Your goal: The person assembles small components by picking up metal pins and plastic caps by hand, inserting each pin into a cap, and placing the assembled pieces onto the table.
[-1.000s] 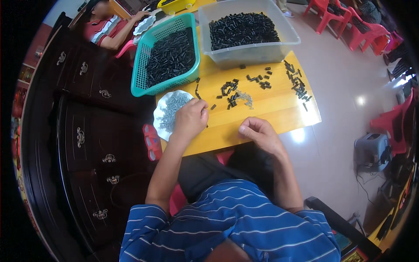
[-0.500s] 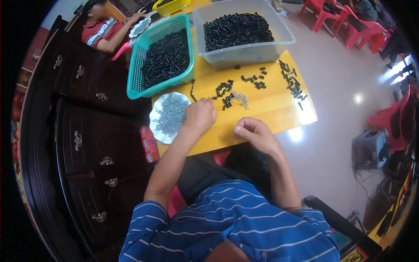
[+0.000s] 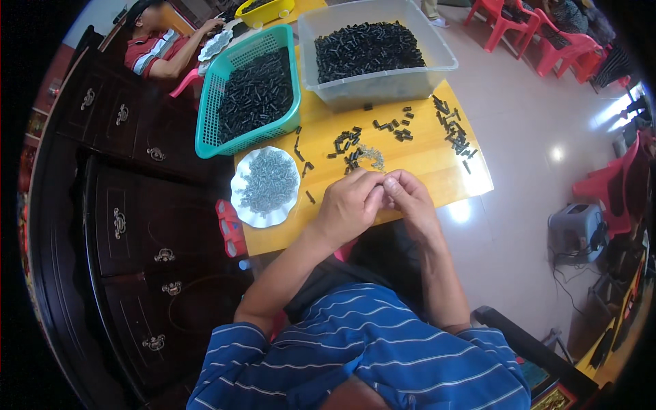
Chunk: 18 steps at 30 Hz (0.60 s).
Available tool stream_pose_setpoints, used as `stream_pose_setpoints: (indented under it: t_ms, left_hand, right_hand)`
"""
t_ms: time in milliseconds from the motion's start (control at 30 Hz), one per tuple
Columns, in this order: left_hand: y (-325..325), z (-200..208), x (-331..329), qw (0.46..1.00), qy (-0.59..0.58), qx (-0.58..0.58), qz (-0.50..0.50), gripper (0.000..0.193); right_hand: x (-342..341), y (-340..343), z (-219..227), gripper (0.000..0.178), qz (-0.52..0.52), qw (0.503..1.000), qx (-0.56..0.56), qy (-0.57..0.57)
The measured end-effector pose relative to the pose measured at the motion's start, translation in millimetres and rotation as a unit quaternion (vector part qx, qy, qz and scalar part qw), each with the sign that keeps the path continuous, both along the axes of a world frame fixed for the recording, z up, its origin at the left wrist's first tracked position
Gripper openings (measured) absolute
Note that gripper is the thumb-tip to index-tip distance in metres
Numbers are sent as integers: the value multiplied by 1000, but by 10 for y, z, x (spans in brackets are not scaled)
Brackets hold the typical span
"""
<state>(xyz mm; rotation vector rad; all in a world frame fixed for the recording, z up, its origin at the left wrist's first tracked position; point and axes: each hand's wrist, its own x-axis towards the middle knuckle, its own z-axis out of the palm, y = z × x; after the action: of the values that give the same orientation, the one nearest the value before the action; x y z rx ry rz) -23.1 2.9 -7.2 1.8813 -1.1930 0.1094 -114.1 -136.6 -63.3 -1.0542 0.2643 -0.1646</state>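
My left hand (image 3: 352, 203) and my right hand (image 3: 412, 199) meet over the near edge of the yellow table (image 3: 424, 171). Both are closed, fingertips pinched together; whatever lies between them is hidden. Just beyond sits a small heap of clear little pieces (image 3: 372, 157), beside loose short black tubes (image 3: 348, 140). To the left of my left hand stands a white scalloped plate (image 3: 247, 215) with many small clear, silvery pieces (image 3: 268, 181) on it. A few black tubes lie between that plate and my hands, one of them (image 3: 310, 197) close to my left wrist.
A green plastic basket (image 3: 205, 123) and a translucent tub (image 3: 376, 85), both full of black tubes, occupy the far side. More tubes (image 3: 453, 130) lie along the right edge. Dark drawers (image 3: 137, 212) flank the left. Another person (image 3: 160, 51) sits at far left.
My left hand has moved right, from beside the plate to my right hand, and their fingertips now meet. Black tubes that it covered near the plate have come into view.
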Motion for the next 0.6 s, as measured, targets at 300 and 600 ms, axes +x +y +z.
stream_pose_setpoints:
  t_ms: [300, 600]
  left_hand:
    - [-37, -306, 247, 998, 39, 32, 35, 9]
    - [-245, -602, 301, 989, -55, 133, 13, 10]
  right_hand:
    - [-6, -78, 111, 20, -167, 977, 135, 0]
    - [-18, -158, -12, 28, -216, 958, 185, -43]
